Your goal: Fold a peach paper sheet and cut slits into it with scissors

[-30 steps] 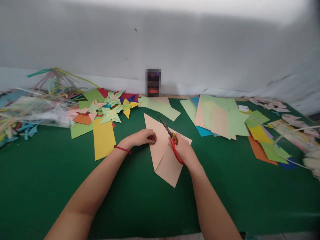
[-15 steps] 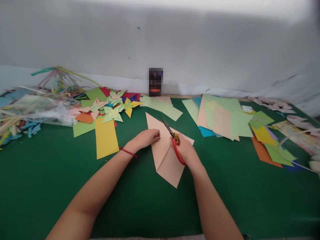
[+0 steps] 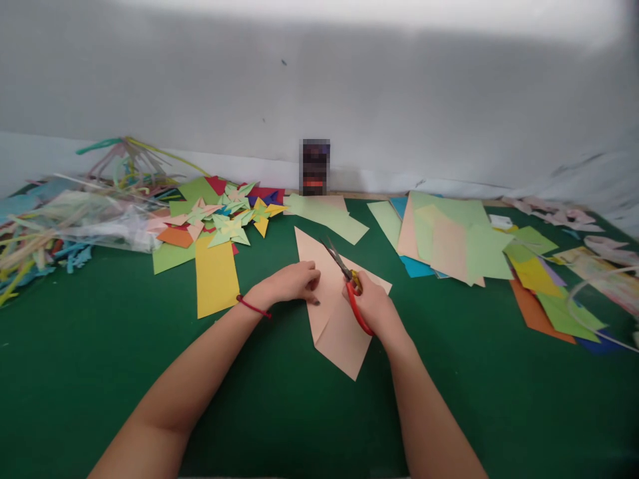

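Note:
A pale pink sheet of paper (image 3: 344, 339), with a crease across it, lies at an angle on the green table. My right hand (image 3: 375, 303) is closed round the red and yellow handles of a pair of scissors (image 3: 355, 296). The dark blades point up and left above the sheet, their tips only slightly apart. At the sheet's left edge rests my left hand (image 3: 294, 281), a red cord round its wrist. Its fingers are curled, with the thumb apart from them and nothing visible between.
Folded paper stars (image 3: 232, 223) lie at the left near a yellow sheet (image 3: 217, 276). Farther left are paper strips and clear plastic (image 3: 110, 219). Stacked pastel sheets (image 3: 449, 239) and coloured papers (image 3: 544, 286) lie at the right. A pixelated dark object (image 3: 314, 166) stands by the wall.
My left thumb has come away from the fingers and now reaches down over the sheet. My right hand keeps the scissors in nearly the same place. The whole view has shifted slightly.

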`<state>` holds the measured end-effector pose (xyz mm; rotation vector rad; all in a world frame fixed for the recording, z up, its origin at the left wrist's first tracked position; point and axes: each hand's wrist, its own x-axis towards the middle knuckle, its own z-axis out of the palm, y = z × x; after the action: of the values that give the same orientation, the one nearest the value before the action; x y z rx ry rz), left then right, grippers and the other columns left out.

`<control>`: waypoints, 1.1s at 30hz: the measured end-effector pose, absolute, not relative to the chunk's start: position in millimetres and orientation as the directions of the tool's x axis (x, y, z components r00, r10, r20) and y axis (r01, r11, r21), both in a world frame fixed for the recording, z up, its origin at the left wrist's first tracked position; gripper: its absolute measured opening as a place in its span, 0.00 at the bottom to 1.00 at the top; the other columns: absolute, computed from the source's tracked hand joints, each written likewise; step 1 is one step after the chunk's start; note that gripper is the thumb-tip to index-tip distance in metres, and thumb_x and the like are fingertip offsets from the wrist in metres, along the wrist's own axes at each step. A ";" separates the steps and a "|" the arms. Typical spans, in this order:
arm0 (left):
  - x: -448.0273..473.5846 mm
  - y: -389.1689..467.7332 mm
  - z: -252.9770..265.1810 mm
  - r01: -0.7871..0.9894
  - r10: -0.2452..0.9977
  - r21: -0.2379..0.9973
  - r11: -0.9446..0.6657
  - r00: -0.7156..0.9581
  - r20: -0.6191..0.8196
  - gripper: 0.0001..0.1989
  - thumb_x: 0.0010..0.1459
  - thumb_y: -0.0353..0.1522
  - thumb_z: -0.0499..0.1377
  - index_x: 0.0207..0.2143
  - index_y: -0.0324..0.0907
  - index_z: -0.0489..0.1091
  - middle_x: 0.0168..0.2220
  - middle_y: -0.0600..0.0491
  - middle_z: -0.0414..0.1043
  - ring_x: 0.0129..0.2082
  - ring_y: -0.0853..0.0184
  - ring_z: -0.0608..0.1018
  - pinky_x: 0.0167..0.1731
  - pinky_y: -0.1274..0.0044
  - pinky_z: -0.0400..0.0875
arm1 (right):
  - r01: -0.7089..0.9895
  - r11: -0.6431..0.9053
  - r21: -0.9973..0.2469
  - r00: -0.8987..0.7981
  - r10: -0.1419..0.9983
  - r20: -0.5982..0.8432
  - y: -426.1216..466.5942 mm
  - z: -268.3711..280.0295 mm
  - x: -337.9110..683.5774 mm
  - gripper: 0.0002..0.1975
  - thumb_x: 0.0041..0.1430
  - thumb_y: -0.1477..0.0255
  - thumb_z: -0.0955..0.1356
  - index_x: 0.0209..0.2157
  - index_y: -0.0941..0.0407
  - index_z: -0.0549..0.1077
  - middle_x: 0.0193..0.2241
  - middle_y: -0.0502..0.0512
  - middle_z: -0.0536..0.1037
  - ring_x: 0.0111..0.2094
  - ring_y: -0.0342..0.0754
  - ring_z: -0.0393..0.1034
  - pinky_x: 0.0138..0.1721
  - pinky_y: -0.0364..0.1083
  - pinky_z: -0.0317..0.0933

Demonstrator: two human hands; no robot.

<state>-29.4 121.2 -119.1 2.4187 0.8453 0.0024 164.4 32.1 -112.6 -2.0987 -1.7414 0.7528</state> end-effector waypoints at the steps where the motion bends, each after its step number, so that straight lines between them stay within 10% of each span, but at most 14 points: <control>1: -31.3 120.7 -118.3 0.563 0.561 0.517 -0.646 0.808 -0.179 0.16 0.45 0.43 0.62 0.28 0.40 0.65 0.34 0.51 0.63 0.30 0.66 0.67 0.25 0.77 0.55 | 0.813 -0.211 -0.542 0.120 0.973 -0.197 32.0 -112.0 164.0 0.13 0.59 0.60 0.59 0.36 0.54 0.65 0.30 0.56 0.74 0.30 0.52 0.68 0.25 0.43 0.52; 13: -39.7 120.8 -117.9 0.525 0.498 0.502 -0.688 0.844 -0.200 0.20 0.42 0.44 0.65 0.34 0.41 0.67 0.38 0.51 0.61 0.35 0.64 0.66 0.30 0.77 0.58 | 0.820 -0.240 -0.520 0.141 0.965 -0.222 31.6 -109.5 161.9 0.11 0.56 0.60 0.60 0.34 0.52 0.64 0.30 0.55 0.74 0.31 0.53 0.69 0.25 0.43 0.52; 21: -36.3 122.1 -121.8 0.507 0.535 0.564 -0.652 0.835 -0.130 0.13 0.60 0.38 0.49 0.32 0.40 0.67 0.36 0.49 0.64 0.33 0.65 0.68 0.32 0.75 0.59 | 0.830 -0.237 -0.506 0.149 0.967 -0.208 31.8 -109.2 161.2 0.11 0.56 0.61 0.61 0.35 0.53 0.65 0.29 0.56 0.74 0.29 0.52 0.68 0.24 0.43 0.51; 33: -46.7 125.5 -127.7 0.430 0.510 0.642 -0.635 0.858 -0.070 0.10 0.55 0.38 0.57 0.37 0.41 0.66 0.39 0.51 0.65 0.36 0.67 0.69 0.34 0.77 0.61 | 0.825 -0.239 -0.513 0.143 0.965 -0.219 30.2 -108.8 161.7 0.11 0.57 0.59 0.59 0.33 0.52 0.62 0.27 0.54 0.73 0.28 0.51 0.67 0.24 0.43 0.52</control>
<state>-46.7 125.5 -127.7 2.3496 0.6780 0.1533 161.7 30.2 -108.8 -2.1526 -1.7421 0.7462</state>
